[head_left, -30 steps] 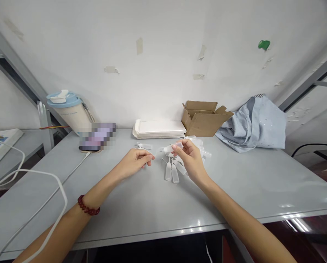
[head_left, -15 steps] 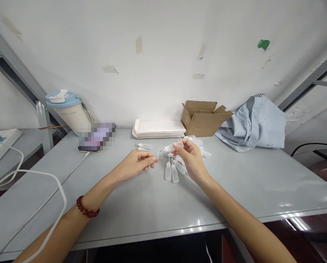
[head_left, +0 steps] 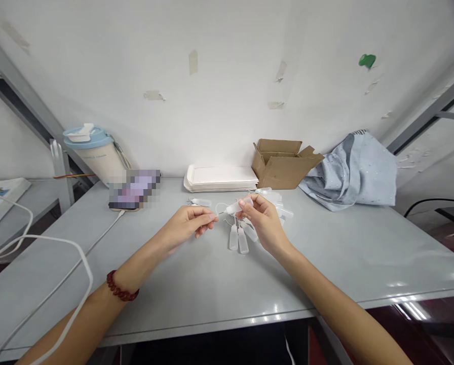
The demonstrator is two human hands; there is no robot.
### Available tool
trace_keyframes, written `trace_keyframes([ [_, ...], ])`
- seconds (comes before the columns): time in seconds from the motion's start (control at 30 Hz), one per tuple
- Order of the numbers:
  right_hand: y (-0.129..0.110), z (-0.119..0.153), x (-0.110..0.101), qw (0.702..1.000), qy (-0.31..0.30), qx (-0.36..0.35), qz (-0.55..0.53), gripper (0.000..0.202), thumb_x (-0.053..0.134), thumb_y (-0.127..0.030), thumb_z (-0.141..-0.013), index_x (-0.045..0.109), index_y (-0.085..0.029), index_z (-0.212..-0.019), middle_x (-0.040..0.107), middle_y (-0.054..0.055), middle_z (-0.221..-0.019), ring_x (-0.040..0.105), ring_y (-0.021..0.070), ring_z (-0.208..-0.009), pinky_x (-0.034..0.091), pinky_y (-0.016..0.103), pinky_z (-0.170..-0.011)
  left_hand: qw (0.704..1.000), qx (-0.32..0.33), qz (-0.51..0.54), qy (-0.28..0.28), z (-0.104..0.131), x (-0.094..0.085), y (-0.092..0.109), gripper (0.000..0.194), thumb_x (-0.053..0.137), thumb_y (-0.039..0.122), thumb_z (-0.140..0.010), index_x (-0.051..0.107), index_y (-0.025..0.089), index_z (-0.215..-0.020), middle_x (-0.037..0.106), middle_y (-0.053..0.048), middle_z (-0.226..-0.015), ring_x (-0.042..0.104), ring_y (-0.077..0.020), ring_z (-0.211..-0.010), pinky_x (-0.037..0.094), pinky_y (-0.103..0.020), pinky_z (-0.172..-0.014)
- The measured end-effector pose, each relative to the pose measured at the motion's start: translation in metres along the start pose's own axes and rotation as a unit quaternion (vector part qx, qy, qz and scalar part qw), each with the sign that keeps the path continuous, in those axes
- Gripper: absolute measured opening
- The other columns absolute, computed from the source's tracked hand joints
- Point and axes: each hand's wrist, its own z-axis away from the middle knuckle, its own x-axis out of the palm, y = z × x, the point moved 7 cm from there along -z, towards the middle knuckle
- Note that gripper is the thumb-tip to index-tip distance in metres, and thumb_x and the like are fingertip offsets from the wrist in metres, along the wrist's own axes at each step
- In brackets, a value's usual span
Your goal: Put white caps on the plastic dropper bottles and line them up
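Your R hand [head_left: 264, 219] gripped a sm. bottle [head_left: 233, 208], needle [head_left: 222, 213] twd your L hand [head_left: 192, 223], whose grip I couldn't tell; other btls [head_left: 242, 241] lay on tbl [head_left: 196, 291].

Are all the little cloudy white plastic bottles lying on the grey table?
No, the right hand is holding up one cloudy white plastic bottle.

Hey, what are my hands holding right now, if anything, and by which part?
Your right hand holds a small translucent bottle by its body, toward the base. Whether your left hand, near the bottle's tip, grips anything, I can't tell.
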Motion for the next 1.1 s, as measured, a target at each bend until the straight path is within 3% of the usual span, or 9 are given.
trace_keyframes([
  [1.1, -0.0027, 0.0014, 0.006, 0.999, -0.019, 0.005, -0.036, 0.028, 0.07, -0.041, -0.07, 0.054, -0.019, -0.073, 0.059, 0.0, -0.071, 0.058, 0.013, -0.064, 0.047, 0.03, -0.07, 0.999, -0.003, 0.035, -0.003, 0.0007, 0.0007, -0.0002, 0.022, 0.061, 0.038, -0.077, 0.066, 0.016, -0.073, 0.051, 0.001, -0.064, 0.041, -0.0088, -0.055, 0.033, -0.022, -0.05],
])
